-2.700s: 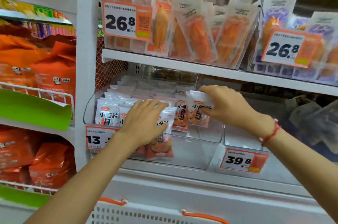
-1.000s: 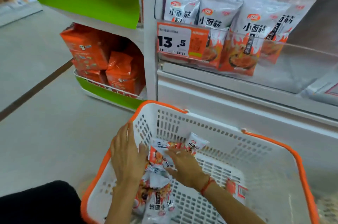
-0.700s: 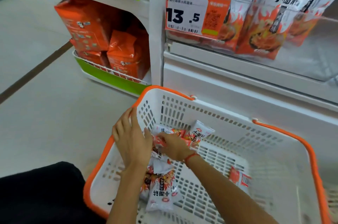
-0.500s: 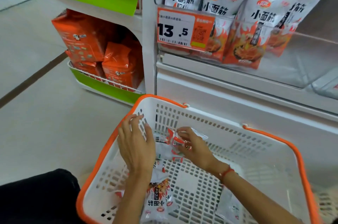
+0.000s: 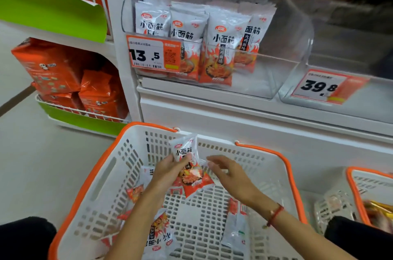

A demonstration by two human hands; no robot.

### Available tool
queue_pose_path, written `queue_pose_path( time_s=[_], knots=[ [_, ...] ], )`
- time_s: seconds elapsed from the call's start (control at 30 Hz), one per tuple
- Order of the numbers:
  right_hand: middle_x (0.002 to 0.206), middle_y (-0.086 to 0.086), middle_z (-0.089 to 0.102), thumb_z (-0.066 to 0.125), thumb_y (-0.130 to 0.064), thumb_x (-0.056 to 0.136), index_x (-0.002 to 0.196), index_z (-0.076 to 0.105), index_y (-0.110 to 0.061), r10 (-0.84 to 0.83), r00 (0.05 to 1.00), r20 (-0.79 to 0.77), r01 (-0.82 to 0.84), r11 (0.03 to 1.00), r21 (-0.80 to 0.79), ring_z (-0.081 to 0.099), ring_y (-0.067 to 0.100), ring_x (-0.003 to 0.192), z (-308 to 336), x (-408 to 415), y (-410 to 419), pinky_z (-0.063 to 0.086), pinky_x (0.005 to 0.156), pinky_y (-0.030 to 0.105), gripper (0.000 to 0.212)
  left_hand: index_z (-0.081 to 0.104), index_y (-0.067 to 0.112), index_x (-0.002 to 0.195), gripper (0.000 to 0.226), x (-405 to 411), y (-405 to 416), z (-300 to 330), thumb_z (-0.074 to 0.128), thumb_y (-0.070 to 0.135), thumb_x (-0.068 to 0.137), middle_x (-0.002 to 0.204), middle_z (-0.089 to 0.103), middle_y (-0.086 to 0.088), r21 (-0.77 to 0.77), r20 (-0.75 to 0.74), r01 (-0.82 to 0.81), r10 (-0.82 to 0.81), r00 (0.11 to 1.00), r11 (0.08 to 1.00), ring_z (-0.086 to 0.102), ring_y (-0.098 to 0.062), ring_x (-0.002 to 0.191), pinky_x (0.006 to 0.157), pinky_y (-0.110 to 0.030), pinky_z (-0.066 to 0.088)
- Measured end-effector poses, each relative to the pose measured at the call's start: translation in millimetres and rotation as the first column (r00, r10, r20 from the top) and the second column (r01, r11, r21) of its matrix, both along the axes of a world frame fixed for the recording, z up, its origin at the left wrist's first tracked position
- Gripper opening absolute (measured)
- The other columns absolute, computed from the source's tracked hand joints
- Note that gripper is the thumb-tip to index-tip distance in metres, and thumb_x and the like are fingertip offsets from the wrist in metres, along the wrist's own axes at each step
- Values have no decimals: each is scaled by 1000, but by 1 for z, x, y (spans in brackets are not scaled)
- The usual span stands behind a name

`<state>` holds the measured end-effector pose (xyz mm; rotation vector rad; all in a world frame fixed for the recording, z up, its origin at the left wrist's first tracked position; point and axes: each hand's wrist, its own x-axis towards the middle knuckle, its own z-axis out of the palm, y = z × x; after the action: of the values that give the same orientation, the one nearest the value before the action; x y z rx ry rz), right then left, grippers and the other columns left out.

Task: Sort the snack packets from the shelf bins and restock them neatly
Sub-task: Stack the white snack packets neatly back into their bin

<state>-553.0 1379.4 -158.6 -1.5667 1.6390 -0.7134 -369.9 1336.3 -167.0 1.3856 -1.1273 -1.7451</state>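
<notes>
My left hand (image 5: 168, 172) grips a small stack of white-and-orange snack packets (image 5: 188, 169) above the white basket with an orange rim (image 5: 102, 166). Just right of the stack, my right hand (image 5: 228, 176) hovers with fingers relaxed and holds nothing. Several more packets (image 5: 158, 236) lie loose on the basket floor, one of them (image 5: 236, 228) under my right forearm. A row of the same packets (image 5: 219, 47) stands upright in the clear shelf bin (image 5: 293, 68) above, behind a 13.5 price tag (image 5: 153, 53).
To the right of the bin is a second clear bin with a 39.8 tag (image 5: 321, 87). Another orange-rimmed basket (image 5: 357, 191) sits at the right edge. Orange snack bags (image 5: 63, 74) fill a green wire rack on the left. Bare floor lies to the left.
My left hand has lifted a stack of packets out of the basket. My right hand has let go of them and moved slightly right. The camera has tilted up toward the shelf.
</notes>
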Motion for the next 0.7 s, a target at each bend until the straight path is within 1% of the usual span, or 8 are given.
queue_pose_path(
  time_s=[0.07, 0.13, 0.3, 0.4, 0.47, 0.57, 0.63, 0.7],
  knots=[
    [96, -7, 73, 53, -41, 96, 103, 70, -22, 13, 969, 247, -69, 974, 218, 67, 8, 94, 5, 3, -1, 52, 88, 25, 26, 67, 28, 107, 25, -9, 6, 0, 69, 37, 85, 100, 74, 9, -44, -15, -57, 56, 998, 997, 69, -5, 92, 74, -19, 53],
    [87, -7, 74, 63, -35, 91, 99, 72, -21, 26, 956, 291, -84, 978, 191, 69, 7, 83, 3, 4, -1, 55, 78, 24, 19, 67, 28, 104, 22, -15, 10, 2, 72, 33, 83, 95, 75, 11, -53, -46, -124, 122, 991, 991, 70, -1, 86, 64, -14, 52],
    [91, -2, 76, 68, -17, 89, 108, 72, -7, 8, 939, 343, -89, 971, 221, 72, 10, 84, -11, -6, 3, 53, 74, 19, 22, 68, 27, 83, 14, -16, 7, -2, 79, 34, 77, 84, 75, 6, 29, 15, -247, 247, 969, 968, 70, -14, 84, 79, -33, 57],
    [98, 5, 75, 69, -16, 87, 110, 72, -5, 20, 930, 368, -125, 957, 263, 72, 17, 91, -10, -11, 2, 56, 84, 26, 26, 70, 23, 81, 18, -19, 7, -16, 80, 36, 76, 83, 75, 0, 70, 61, -291, 287, 956, 954, 70, -19, 85, 85, -40, 57],
    [99, 8, 75, 71, -19, 86, 108, 72, -5, 32, 938, 346, -136, 950, 280, 72, 19, 92, -17, -17, -3, 56, 88, 29, 26, 70, 18, 94, 29, -23, 7, -27, 79, 38, 76, 89, 74, -4, 152, 57, -328, 324, 945, 932, 70, -21, 87, 85, -42, 57],
    [102, 31, 66, 76, -45, 79, 102, 68, 5, 10, 973, 229, -77, 956, 283, 63, 48, 97, -42, -29, -5, 52, 88, 56, 56, 61, 23, 112, 35, -34, 9, -43, 70, 42, 84, 102, 72, -4, 297, -80, -183, 216, 973, 937, 69, -19, 92, 72, -33, 58],
    [101, 26, 68, 74, -54, 76, 101, 70, -5, 52, 981, 185, -111, 939, 325, 59, 54, 96, -61, -40, -5, 50, 86, 59, 55, 56, 30, 112, 21, -39, 14, -51, 61, 34, 92, 109, 70, 0, 295, -152, -49, 98, 984, 954, 68, -14, 95, 66, -22, 54],
    [109, 2, 72, 68, -58, 80, 110, 70, -29, 227, 966, 124, -258, 860, 440, 65, 35, 99, -70, -47, -4, 52, 89, 46, 42, 56, 27, 113, 19, -34, 19, -62, 57, 21, 96, 113, 69, -2, 254, -99, -40, 67, 993, 966, 67, -11, 94, 65, -20, 54]
  ],
)
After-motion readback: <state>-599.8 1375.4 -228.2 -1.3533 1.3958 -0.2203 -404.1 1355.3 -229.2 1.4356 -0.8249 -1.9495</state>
